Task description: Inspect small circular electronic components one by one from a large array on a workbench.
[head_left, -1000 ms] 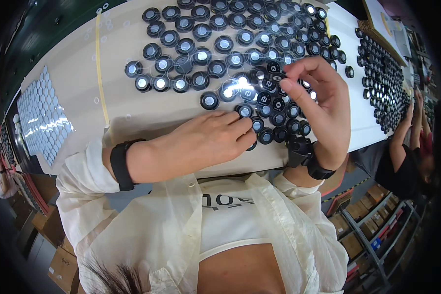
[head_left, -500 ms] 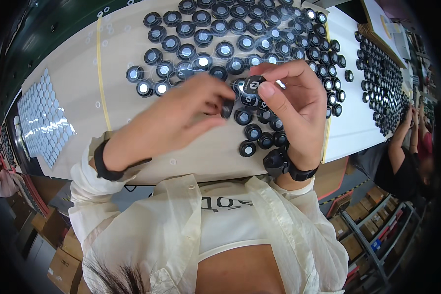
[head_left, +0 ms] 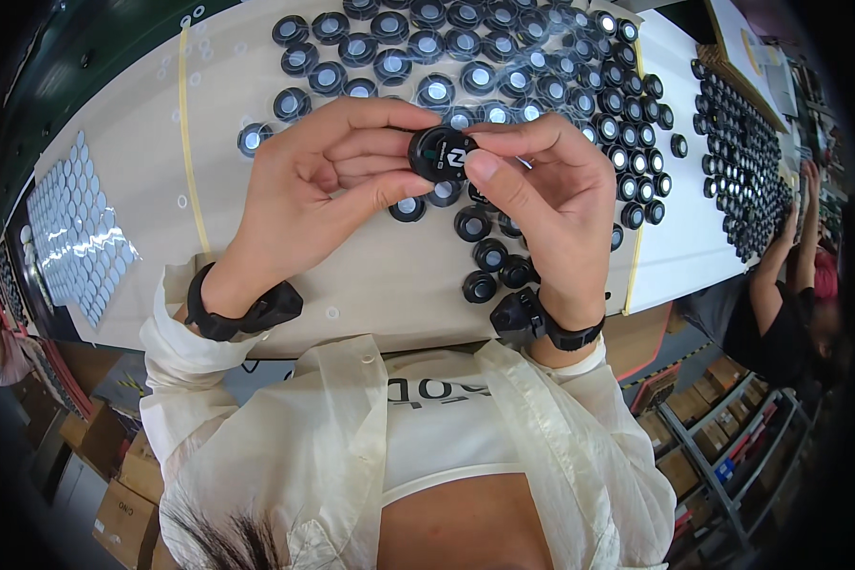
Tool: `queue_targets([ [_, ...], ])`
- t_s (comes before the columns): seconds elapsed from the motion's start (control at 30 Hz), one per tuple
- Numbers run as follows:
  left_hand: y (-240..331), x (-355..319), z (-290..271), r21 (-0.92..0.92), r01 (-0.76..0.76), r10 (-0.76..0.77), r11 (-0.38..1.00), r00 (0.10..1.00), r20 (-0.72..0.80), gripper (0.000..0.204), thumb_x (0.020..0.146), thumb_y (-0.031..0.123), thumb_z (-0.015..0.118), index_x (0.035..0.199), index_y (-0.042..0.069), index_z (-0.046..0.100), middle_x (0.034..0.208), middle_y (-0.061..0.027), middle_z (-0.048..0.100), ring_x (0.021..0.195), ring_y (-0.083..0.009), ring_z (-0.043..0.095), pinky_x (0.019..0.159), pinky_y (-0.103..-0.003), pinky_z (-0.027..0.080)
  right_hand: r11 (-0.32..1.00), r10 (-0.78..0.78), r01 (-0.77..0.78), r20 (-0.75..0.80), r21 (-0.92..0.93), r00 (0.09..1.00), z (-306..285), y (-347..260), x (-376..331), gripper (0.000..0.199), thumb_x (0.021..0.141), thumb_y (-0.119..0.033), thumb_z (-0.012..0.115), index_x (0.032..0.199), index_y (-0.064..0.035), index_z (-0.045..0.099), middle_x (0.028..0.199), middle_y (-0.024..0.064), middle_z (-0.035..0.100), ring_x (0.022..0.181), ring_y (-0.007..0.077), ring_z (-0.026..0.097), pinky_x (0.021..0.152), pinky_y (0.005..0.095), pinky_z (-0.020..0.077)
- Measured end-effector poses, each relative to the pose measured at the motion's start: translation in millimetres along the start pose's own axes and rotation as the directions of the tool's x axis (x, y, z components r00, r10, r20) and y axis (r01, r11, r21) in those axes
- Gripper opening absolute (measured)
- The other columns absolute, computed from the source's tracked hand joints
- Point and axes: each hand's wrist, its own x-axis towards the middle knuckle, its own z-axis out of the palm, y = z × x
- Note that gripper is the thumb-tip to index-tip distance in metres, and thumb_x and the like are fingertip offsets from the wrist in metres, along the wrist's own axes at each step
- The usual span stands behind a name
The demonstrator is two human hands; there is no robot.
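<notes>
Just above the table, both my hands meet at one small round black piece. My left hand pinches the round black piece by its edge between thumb and fingers. A thin black disc with a white mark lies against its face, tilted toward me. My right hand grips this disc's right edge, thumb in front and fingers behind. Whether the disc is stuck down cannot be seen. Beneath and beyond the hands, many similar black round pieces with pale silver centres stand on the table, partly covered by my hands.
The brown-covered table carries a yellow tape line on its left. A clear sheet of pale round discs lies farther left. Past the right tape, a white surface holds more black pieces. Another person is at the far right.
My left hand has come up and right with the black piece, out of its blurred motion, and now meets the disc in my right hand. The right hand has shifted slightly left.
</notes>
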Motion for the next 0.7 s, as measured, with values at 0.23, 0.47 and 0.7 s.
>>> queue_targets([
  [0.23,2.3,-1.5,-0.6,0.028,0.021,-0.022,0.999,0.999,0.031,0.045,0.088,-0.011,0.067,0.131,-0.008,0.054,0.118,-0.0187,0.069,0.108,-0.0223,0.069,0.094,-0.032,0.057,1.000,0.023,-0.023,0.025,-0.005,0.999,-2.2,-1.1,1.2,0.015,0.085,0.006,0.074,0.100,0.0065,0.070,0.099,0.0158,0.073,0.093,0.0166,0.069,0.083,0.0270,0.0569],
  [0.47,1.5,-2.0,-3.1,0.069,0.003,-0.006,0.998,0.999,0.048,0.045,0.089,-0.010,0.066,0.132,-0.008,0.055,0.121,-0.0187,0.068,0.109,-0.0224,0.068,0.095,-0.032,0.057,0.998,0.059,-0.060,0.041,0.020,0.997,-3.4,-2.1,3.2,0.015,0.085,0.007,0.074,0.100,0.0082,0.070,0.100,0.0172,0.073,0.093,0.0178,0.070,0.082,0.0279,0.0579],
  [0.7,0.9,-2.5,-1.9,0.161,-0.030,0.022,0.986,0.998,0.053,0.044,0.089,-0.010,0.066,0.132,-0.007,0.058,0.126,-0.0178,0.066,0.110,-0.0221,0.068,0.094,-0.032,0.057,0.998,0.062,-0.062,0.012,-0.005,0.998,-4.9,0.2,3.2,0.016,0.084,0.007,0.075,0.099,0.0080,0.072,0.097,0.0169,0.074,0.091,0.0179,0.071,0.081,0.0275,0.0581],
])
